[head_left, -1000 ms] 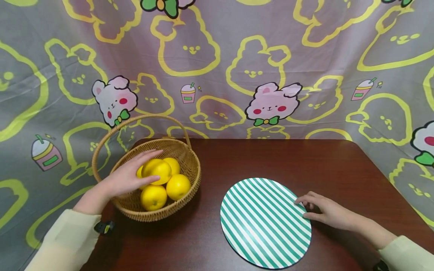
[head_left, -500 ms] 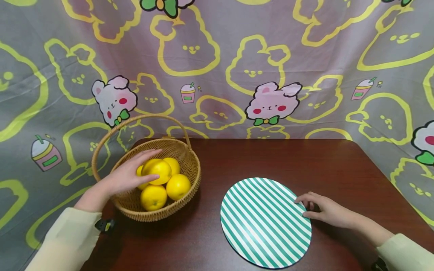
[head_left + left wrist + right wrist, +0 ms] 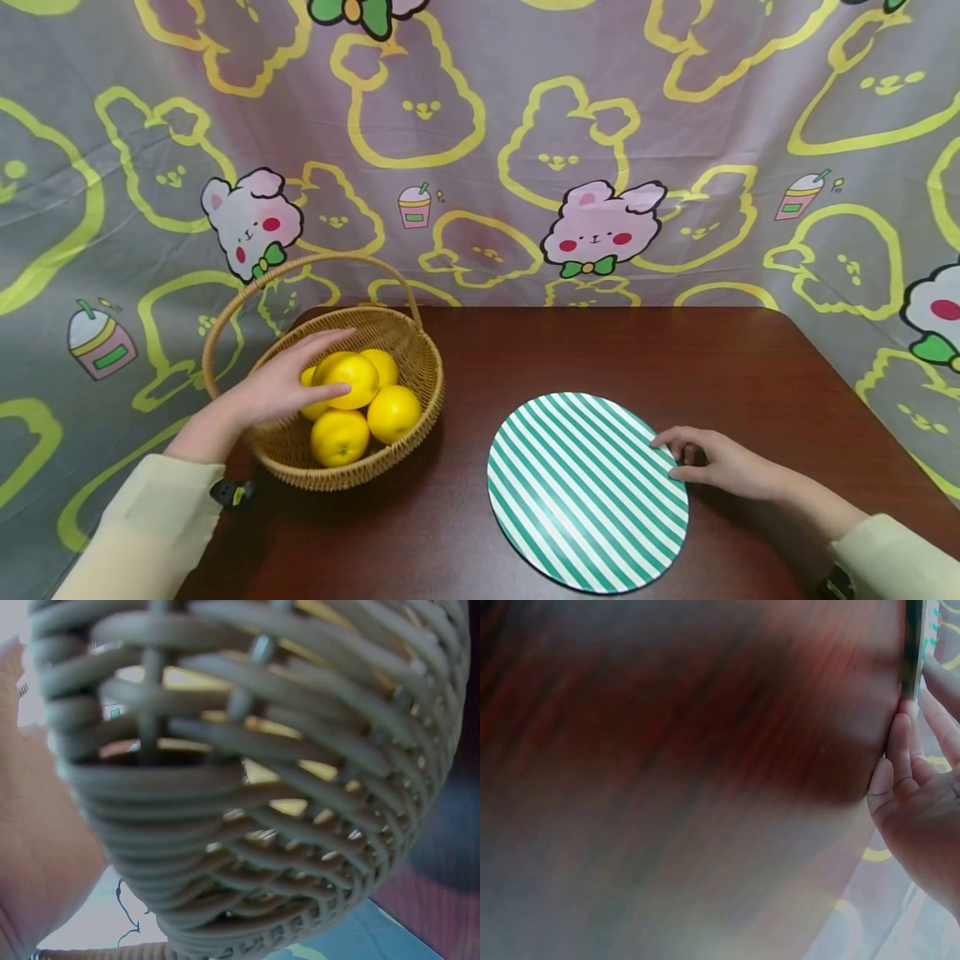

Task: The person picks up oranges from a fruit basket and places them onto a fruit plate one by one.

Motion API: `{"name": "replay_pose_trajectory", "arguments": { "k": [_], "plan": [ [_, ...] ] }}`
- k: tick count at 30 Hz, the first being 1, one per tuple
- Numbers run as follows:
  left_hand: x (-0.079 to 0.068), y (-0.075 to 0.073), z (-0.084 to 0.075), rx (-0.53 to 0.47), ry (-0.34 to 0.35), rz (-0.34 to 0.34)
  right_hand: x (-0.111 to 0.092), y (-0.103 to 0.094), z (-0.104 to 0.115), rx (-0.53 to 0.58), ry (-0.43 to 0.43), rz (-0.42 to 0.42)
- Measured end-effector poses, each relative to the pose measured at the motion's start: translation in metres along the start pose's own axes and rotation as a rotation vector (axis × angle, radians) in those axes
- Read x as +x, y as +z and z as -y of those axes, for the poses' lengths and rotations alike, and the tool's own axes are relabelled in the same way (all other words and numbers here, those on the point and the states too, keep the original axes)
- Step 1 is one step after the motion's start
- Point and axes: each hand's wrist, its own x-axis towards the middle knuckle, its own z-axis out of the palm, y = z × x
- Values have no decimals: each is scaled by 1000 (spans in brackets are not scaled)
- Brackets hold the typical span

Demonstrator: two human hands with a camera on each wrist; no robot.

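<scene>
A wicker basket (image 3: 352,475) with a tall hoop handle holds several round yellow fruits (image 3: 395,413). Over the uppermost fruit (image 3: 360,381) lies my left hand (image 3: 279,390), its fingers stretched along the far side and its thumb across the near side. The left wrist view is mostly filled by the basket's weave (image 3: 247,795), with skin along the left edge. My right hand (image 3: 720,461) is at the right edge of a flat, round placemat (image 3: 588,492) striped green and white. Index finger and thumb touch its rim, while the other fingers bend beneath the palm.
Everything stands on a dark reddish-brown table (image 3: 600,350). A grey curtain (image 3: 480,125) with yellow bear outlines and white rabbits hangs behind and at both sides. The basket sits at the table's left, with the placemat to its right, nearer the front.
My left hand has drawn back very slightly to the left over the fruit. The right hand's fingers bend a little more at the placemat's rim. Basket, fruits and placemat stay put.
</scene>
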Motion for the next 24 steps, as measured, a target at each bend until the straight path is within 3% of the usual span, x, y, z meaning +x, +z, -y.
{"name": "replay_pose_trajectory", "arguments": {
  "k": [24],
  "plan": [
    [12, 0, 6, -30, 3, 70, 0, 0, -5, 31, 7, -8]
  ]
}}
